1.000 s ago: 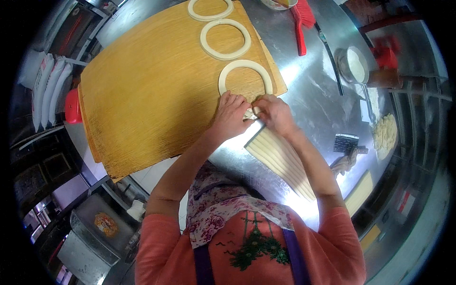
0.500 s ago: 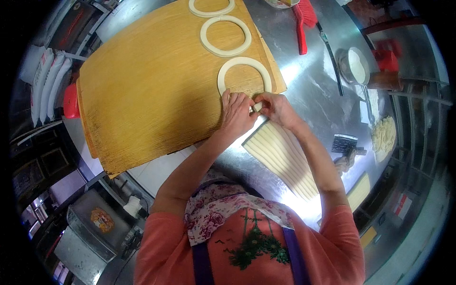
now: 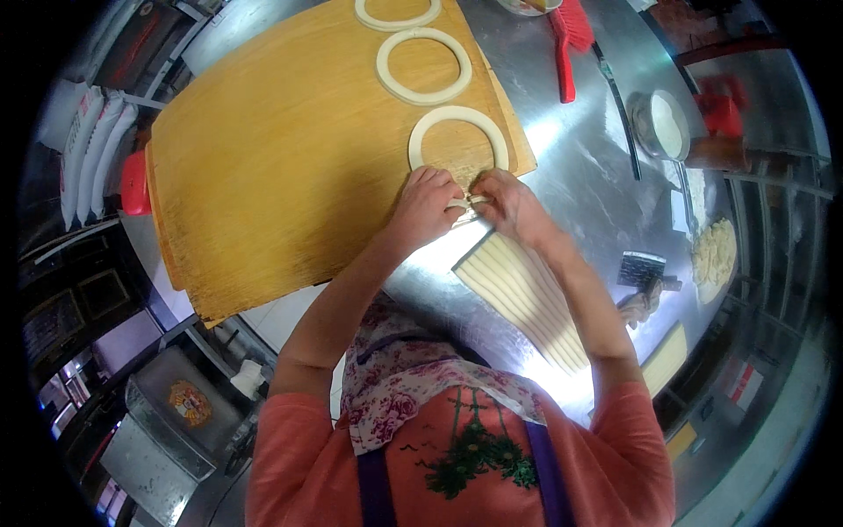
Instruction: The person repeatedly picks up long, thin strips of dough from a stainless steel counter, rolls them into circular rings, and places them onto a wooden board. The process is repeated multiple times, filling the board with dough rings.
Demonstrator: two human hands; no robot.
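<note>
A pale strip of dough curves in a loop at the near right edge of a wooden board. Both its ends come together between my hands. My left hand is closed on one end, fingers bent over it, and my right hand pinches the other end close beside it. The fingers partly hide the join. Two finished-looking dough rings lie farther up the board. Below my right hand, several cut dough strips rest side by side on the metal table.
On the metal table lie a red brush, a long dark-handled blade, a pan of white powder, a scraper, a cloth and a lump of dough. Another dough slab sits at the right.
My left hand has rolled inward, its fingers now curled down over the dough. The dough ends look more drawn out between my fingers. The whole view has shifted slightly.
</note>
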